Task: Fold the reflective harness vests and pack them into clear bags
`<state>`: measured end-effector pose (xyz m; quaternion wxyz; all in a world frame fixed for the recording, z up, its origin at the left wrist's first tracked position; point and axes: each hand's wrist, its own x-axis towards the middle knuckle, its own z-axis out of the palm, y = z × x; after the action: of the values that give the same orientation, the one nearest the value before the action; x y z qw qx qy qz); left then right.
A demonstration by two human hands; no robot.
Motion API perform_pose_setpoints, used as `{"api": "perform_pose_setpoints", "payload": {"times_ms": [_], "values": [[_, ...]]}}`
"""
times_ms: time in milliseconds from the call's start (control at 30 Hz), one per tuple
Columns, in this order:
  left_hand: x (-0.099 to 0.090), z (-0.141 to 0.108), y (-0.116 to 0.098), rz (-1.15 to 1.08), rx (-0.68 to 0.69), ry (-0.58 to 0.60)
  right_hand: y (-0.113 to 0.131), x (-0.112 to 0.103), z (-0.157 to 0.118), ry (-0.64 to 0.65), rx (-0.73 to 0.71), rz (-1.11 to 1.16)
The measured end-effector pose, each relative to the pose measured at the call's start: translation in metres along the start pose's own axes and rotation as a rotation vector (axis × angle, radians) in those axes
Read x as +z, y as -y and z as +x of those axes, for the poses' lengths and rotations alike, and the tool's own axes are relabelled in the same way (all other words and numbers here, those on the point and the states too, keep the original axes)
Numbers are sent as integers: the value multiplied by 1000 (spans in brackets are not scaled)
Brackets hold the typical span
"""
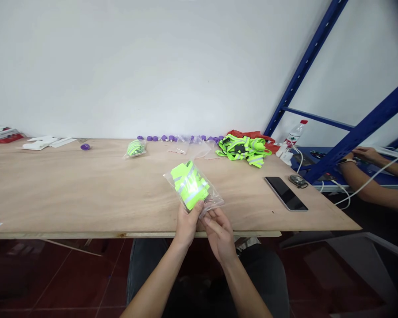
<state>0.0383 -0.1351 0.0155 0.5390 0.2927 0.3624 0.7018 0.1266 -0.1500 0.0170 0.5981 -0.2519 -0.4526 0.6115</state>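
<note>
A clear plastic bag (213,194) with a folded neon-yellow reflective strap (189,183) inside is held over the front edge of the table. My left hand (186,225) grips the bag's lower end, thumb on top. On the same end, at its right corner, my right hand (220,234) has its fingers closed on the plastic. The undersides of both hands' grips are hidden. Farther back lies another filled bag (135,148) with a similar green strap. A loose heap of neon reflective straps (243,149) with black buckles rests at the back right.
Flat clear bags (195,148) and several purple caps (164,138) line the wall. A phone (286,193) and a round black object (298,180) lie right on the wooden table (86,190). Beyond stand a bottle (296,132), a blue rack (295,75) and another person's arms (365,176).
</note>
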Motion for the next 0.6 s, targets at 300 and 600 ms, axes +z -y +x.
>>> {"api": "perform_pose_setpoints", "payload": {"times_ms": [300, 600], "values": [[-16, -6, -41, 33, -106, 9, 22, -77, -8, 81, -225, -902], [-9, -31, -45, 136, -295, 218, 55, -81, 36, 404, -1259, -1475]]}}
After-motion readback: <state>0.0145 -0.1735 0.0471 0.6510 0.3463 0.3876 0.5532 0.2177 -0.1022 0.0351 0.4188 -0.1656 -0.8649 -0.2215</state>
